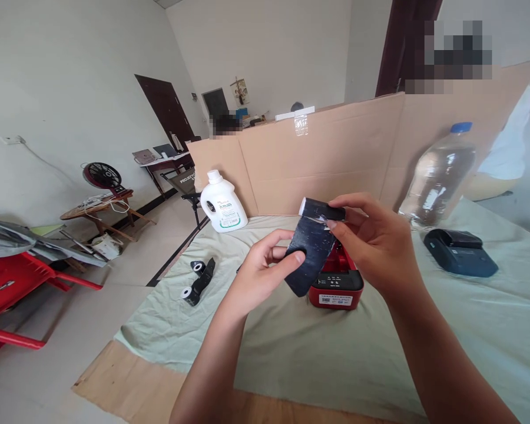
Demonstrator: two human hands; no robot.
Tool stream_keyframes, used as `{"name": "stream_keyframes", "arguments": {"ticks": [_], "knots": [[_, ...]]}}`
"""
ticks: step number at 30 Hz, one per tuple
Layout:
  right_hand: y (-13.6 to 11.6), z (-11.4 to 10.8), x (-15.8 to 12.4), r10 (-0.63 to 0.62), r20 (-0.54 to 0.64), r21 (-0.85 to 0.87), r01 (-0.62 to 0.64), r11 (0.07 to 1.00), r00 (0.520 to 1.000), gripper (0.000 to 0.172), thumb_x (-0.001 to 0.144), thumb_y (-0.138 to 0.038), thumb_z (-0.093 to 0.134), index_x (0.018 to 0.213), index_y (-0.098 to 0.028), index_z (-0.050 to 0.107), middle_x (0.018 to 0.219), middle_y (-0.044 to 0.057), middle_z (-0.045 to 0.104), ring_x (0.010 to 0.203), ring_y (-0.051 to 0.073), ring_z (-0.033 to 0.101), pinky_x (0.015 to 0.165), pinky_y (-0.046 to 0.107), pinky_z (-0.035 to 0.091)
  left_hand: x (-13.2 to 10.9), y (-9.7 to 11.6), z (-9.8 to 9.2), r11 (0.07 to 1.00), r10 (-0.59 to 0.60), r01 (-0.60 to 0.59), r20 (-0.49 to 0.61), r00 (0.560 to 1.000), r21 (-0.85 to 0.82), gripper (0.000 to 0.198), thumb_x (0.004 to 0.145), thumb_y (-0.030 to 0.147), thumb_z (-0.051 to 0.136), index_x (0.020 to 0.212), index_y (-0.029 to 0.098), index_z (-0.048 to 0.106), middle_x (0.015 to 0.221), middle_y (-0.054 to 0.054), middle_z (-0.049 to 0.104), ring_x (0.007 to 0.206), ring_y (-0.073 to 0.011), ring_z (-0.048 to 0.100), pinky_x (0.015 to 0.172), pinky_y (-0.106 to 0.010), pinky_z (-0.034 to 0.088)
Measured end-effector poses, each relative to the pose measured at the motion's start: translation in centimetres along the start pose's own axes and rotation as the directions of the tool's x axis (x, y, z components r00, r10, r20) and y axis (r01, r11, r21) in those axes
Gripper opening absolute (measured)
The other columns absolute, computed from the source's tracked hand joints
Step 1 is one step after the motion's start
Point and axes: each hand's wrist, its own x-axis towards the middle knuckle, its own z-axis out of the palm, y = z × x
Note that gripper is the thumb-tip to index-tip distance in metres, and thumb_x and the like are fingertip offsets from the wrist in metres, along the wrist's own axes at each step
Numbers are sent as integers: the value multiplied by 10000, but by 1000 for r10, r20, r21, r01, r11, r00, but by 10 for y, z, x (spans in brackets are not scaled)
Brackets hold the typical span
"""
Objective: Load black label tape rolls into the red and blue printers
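Note:
Both hands hold a partly unrolled black ribbon roll (311, 250) in front of me, its white core end showing at the upper left. My left hand (274, 262) pinches the loose hanging strip between thumb and fingers. At the rolled part, my right hand (368, 235) grips with thumb and fingertips, beside a torn, whitish spot. Behind and below the strip stands a red and black label printer (335, 294), partly covered by the strip and my right hand; red shows inside it. To the left, black rolls with white cores (196, 282) lie on the cloth, one with a loose strip.
A pale green cloth (287, 353) covers the wooden table. A white detergent bottle (223, 203) stands at the back left, before a cardboard partition (327, 153). On the right are a clear plastic bottle (441, 176) and a dark portable printer (461, 253). A person's sleeve (507, 141) shows beyond.

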Motion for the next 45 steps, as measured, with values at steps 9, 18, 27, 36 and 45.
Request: {"name": "stream_keyframes", "arguments": {"ticks": [9,18,27,36,45], "knots": [[9,7,0,21,46,-2,-20,1000,999,164,872,-292,670,1027,-247,641,1014,33,647,917,186,672,771,325,596,-6,7,-3,988,152,-154,-210,966,7,512,851,362,715,1290,234,485,925,-31,721,827,-161,670,762,-264,520],[16,19,-4,-68,109,-54,74,996,992,185,884,-205,630,1058,-265,640,1048,45,620,933,186,647,790,337,585,4,2,-14,979,202,-195,-299,933,52,443,821,343,740,1211,229,562,1155,-72,686,917,-151,660,810,-257,504],[19,30,-8,-253,244,-186,302,935,936,291,864,-95,594,1067,-290,669,1098,47,616,983,191,628,781,342,598,9,0,-22,991,119,-103,-209,971,87,328,877,449,651,1079,190,664,830,-17,706,744,-139,638,678,-232,454],[31,46,-17,-107,168,-103,125,987,980,371,865,-157,597,1211,-292,602,1222,67,518,1056,195,621,878,374,577,27,-9,-74,986,127,-166,-531,838,-26,359,703,422,778,950,201,640,742,5,696,734,-140,652,725,-238,452],[73,118,-108,-107,294,50,96,994,950,160,814,-77,519,852,-227,560,770,1,539,700,152,537,650,287,443,42,-26,-118,925,-88,-183,-654,751,-334,418,569,367,806,772,201,480,734,2,654,730,-139,662,590,-213,345]]}}
